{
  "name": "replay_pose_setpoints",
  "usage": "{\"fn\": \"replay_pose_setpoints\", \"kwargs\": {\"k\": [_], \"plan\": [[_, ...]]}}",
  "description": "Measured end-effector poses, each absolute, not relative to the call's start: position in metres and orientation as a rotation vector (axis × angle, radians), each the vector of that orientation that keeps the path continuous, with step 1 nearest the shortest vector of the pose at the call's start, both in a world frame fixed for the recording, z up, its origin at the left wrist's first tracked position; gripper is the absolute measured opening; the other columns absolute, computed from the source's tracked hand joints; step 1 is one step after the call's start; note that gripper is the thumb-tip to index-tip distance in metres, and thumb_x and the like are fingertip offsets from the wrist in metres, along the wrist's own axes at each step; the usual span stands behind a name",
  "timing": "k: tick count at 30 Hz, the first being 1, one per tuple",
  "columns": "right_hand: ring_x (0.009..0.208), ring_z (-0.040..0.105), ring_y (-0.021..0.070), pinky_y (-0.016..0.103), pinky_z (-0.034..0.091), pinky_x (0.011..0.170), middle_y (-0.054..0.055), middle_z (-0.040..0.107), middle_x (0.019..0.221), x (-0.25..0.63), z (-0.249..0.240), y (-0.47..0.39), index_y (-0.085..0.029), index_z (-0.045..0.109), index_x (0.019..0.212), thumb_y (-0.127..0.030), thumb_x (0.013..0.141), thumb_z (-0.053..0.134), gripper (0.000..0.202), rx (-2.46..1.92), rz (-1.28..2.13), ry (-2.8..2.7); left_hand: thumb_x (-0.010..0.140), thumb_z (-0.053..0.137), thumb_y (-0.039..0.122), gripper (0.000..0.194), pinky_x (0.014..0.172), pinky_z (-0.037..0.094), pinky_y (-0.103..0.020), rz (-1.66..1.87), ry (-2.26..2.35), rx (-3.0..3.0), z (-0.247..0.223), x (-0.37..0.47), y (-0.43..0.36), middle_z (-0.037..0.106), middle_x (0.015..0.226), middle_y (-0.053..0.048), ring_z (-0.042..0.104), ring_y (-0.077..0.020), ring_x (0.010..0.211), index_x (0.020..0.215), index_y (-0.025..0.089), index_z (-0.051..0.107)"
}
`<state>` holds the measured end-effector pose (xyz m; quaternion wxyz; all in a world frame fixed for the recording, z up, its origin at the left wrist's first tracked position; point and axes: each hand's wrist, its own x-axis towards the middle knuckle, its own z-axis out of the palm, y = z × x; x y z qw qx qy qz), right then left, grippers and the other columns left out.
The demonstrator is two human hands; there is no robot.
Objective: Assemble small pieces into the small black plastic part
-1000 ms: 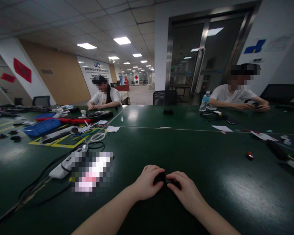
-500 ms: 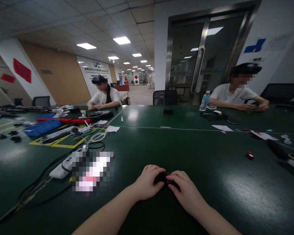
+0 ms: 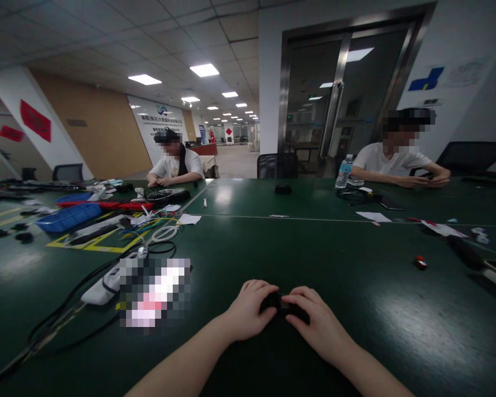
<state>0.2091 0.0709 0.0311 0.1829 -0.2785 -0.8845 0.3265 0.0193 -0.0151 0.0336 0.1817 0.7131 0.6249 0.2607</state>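
Observation:
A small black object (image 3: 280, 307) lies low over the green table in front of me, largely covered by my fingers; its exact kind is too dark to make out. From its left side my left hand (image 3: 252, 309) wraps around it, fingers over the top and thumb at the near edge. On the other side, my right hand (image 3: 314, 317) holds it with fingertips on top and thumb in front, with a dark gap between thumb and forefinger.
A pixelated lit screen (image 3: 157, 295) and a white power strip (image 3: 101, 289) with cables lie left. Farther back are a blue tray (image 3: 69, 218) and a black case (image 3: 283, 189). A small red item (image 3: 420, 262) and a water bottle (image 3: 344, 172) are right. Two people sit opposite.
My right hand has shifted slightly, its thumb and forefinger a little farther apart on the black object. My left hand stays almost still. The view has moved very slightly.

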Motion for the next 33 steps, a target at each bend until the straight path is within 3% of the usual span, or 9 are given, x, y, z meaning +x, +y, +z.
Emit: {"fn": "replay_pose_setpoints", "kwargs": {"k": [26,33], "plan": [[0.101,0.052,0.0197,0.034,0.045,0.088,0.002,0.056,0.106,0.210,0.038,0.070,-0.029,0.065,0.098,-0.024,0.080,0.057,0.021,-0.788,0.876,-2.531,0.082,0.055,0.025,0.041,0.099,0.032,-0.042,0.751,1.758,2.016,0.035,0.020,-0.017,0.050,0.121,-0.006,0.042,-0.0246,0.115,0.122,0.025,0.048],[0.101,0.052,0.0204,0.037,0.045,0.088,0.001,0.056,0.106,0.210,0.037,0.070,-0.029,0.066,0.095,-0.023,0.079,0.057,0.019,-0.809,0.889,-2.541,0.079,0.061,0.026,0.052,0.101,0.029,-0.043,0.758,1.756,2.024,0.035,0.020,-0.016,0.051,0.121,-0.006,0.043,-0.0240,0.115,0.128,0.024,0.042]]}}
